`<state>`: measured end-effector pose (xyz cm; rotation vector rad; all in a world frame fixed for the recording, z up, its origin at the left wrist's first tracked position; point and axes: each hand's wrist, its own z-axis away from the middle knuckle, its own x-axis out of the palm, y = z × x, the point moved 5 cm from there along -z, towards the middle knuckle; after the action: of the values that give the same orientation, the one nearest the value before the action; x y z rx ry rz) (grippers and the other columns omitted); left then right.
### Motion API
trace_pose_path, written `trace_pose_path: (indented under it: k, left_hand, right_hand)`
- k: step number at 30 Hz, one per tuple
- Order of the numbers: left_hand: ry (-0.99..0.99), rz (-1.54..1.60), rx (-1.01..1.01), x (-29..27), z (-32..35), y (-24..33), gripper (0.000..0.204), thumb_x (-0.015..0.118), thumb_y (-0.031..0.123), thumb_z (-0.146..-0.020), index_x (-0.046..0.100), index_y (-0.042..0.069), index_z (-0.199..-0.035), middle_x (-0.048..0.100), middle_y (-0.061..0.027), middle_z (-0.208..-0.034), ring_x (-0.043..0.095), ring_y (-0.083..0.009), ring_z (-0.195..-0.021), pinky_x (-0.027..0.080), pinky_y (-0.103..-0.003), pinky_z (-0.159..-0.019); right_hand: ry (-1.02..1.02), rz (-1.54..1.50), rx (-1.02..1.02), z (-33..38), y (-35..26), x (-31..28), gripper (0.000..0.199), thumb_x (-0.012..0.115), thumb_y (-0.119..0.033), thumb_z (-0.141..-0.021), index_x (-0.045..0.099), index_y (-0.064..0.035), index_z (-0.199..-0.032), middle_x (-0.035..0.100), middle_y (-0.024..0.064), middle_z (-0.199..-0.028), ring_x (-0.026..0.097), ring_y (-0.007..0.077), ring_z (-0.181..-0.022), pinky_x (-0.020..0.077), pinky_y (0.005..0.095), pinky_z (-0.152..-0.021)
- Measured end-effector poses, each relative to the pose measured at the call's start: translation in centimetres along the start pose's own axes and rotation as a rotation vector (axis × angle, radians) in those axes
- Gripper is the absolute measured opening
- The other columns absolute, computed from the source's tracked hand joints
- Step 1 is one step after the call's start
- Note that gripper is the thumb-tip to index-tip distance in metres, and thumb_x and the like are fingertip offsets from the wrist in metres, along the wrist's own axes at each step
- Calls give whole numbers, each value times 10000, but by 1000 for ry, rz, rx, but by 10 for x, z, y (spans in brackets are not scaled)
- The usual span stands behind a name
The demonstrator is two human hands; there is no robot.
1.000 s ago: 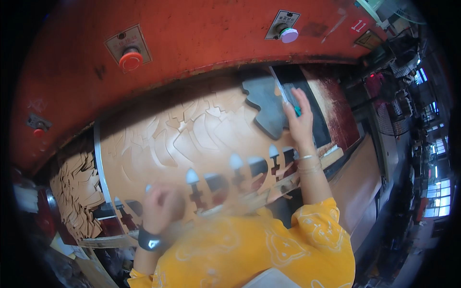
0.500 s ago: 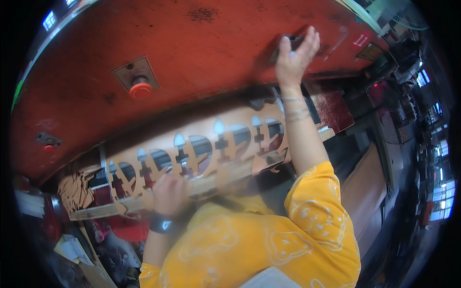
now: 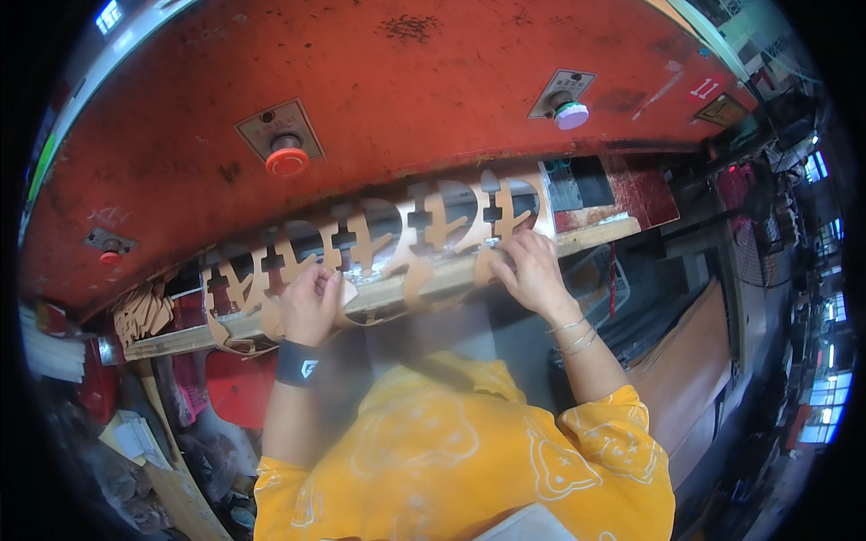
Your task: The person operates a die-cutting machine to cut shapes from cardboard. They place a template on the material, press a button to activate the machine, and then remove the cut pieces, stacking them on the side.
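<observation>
A tan, leather-like sheet (image 3: 418,278) with a row of curved and cross-shaped cut-outs lies across the narrow bed below the red machine front, its front strips hanging over a pale board edge (image 3: 379,295). At the sheet's left half, my left hand (image 3: 311,305) has its fingers curled closed; a pale tip shows beside them, but what they pinch is hidden. My right hand (image 3: 534,275) reaches the sheet's right front edge, fingers bent down on it, thumb apart from them. Loose tan cut pieces (image 3: 142,313) are heaped at the bed's left end.
On the red machine front (image 3: 406,99) sit a large red push button (image 3: 287,158), a pale one (image 3: 570,114) and a smaller red one (image 3: 110,257). Brown sheet material (image 3: 690,361) leans at the right. A red seat-like surface (image 3: 239,388) is below the left forearm.
My right hand has come down from the pale button to the sheet's right front edge. My left hand has shifted slightly upward along the sheet's front edge.
</observation>
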<state>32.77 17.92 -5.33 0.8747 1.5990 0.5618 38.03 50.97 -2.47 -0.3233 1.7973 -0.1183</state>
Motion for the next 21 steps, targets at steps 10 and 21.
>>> trace_pose_path:
  k: [10, 21]
  left_hand:
    - [52, -67, -24, 1, 7, -2, 171, 630, 169, -833, 593, 8, -791, 625, -143, -698, 626, -303, -669, 484, -389, -634]
    - [-299, -53, -135, -9, -2, 19, 171, 618, 168, -843, 593, -1, -827, 614, -174, -789, 601, -340, -775, 471, -416, -706]
  right_hand:
    - [63, 14, -33, 3, -8, -11, 353, 703, -277, -766, 650, -16, -999, 604, 177, -960, 550, 329, -978, 402, 417, -905]
    - [-271, -582, 462, -81, 30, -49, 332, 657, -248, -825, 672, -27, -1072, 682, 148, -808, 664, 267, -756, 525, 373, -753]
